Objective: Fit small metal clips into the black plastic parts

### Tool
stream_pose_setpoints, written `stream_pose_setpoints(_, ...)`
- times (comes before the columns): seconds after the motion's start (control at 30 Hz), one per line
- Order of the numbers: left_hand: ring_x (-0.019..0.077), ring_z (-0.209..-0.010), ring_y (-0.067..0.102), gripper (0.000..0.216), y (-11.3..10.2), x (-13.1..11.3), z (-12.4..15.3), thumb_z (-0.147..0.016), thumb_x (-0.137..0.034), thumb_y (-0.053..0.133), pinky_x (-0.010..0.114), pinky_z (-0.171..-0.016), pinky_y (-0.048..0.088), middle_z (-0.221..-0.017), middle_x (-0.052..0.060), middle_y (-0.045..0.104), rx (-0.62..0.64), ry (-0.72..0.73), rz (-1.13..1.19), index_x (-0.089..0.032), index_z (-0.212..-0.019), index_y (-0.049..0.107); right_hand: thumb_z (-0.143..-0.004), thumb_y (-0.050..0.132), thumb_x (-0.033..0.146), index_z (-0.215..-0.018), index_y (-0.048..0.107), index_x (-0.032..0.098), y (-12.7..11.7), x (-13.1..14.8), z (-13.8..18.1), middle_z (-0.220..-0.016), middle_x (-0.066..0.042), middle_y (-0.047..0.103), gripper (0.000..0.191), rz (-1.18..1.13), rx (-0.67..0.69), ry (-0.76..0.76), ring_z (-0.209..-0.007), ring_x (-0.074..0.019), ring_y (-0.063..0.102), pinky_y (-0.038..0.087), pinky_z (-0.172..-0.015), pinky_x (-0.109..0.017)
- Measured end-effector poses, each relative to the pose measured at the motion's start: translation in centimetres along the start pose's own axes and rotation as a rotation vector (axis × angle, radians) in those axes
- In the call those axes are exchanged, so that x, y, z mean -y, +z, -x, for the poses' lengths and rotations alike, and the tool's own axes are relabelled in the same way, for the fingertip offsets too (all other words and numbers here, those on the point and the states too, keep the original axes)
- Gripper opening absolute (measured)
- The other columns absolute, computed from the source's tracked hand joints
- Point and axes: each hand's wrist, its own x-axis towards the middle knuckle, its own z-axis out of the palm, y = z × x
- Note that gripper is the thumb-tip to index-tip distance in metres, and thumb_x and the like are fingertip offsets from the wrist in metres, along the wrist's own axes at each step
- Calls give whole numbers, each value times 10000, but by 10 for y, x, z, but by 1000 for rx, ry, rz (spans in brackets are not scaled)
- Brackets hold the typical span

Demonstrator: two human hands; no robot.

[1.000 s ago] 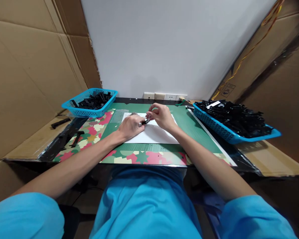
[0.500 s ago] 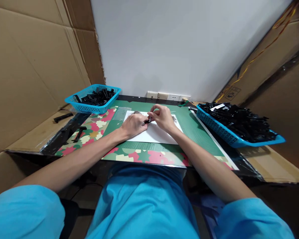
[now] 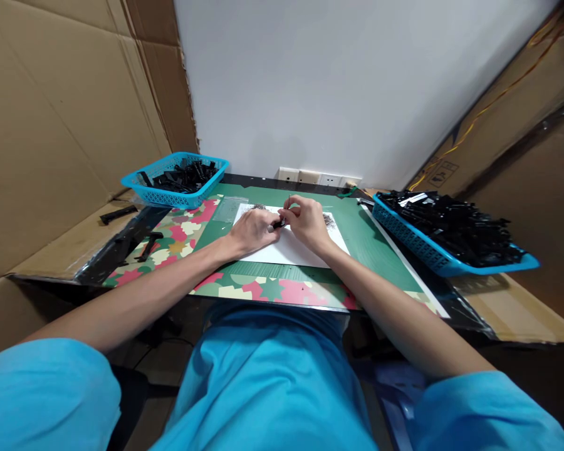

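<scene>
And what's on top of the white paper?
On the white paper, one heap of tiny bits shows past the left hand, another heap beside the right hand. The left hand holds a black part over it. Whatever the hands cover can't be seen.

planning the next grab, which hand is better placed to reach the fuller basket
Right, probably: the right hand is nearer the fuller basket, while the left hand holds a black part and would have to reach across.

Dark pile beside right hand now in fuller view
</scene>
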Motion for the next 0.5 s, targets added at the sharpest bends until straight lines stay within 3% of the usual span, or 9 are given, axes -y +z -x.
stream_pose_setpoints(0.27,199,-663,651,100,-4,-2,-3,-860,-193,676,319,-650,439,-698,42,703,-14,-66,96,-191,-769,717,-947,671,333,-923,649,231,-1,7,0,-823,-43,788,107,-78,-51,21,-771,-229,751,549,-757,-308)
stream_pose_setpoints(0.4,209,-746,692,107,0,2,-3,-887,-192,687,326,-719,508,-821,59,765,-72,-60,98,-184,-924,787,-1022,586,384,-1037,639,231,-22,4,-5,-888,-61,781,162,-149,-202,-10,-820,-213,757,584,-800,-318)
stream_pose_setpoints(0.5,212,-814,721,176,0,4,-4,-898,-206,718,332,-772,555,-926,77,797,-137,-59,90,-173,-1049,803,-1045,553,359,-1089,670,217,-42,-9,-10,-858,-62,760,189,-40,-289,-9,-776,-194,727,569,-796,-311)
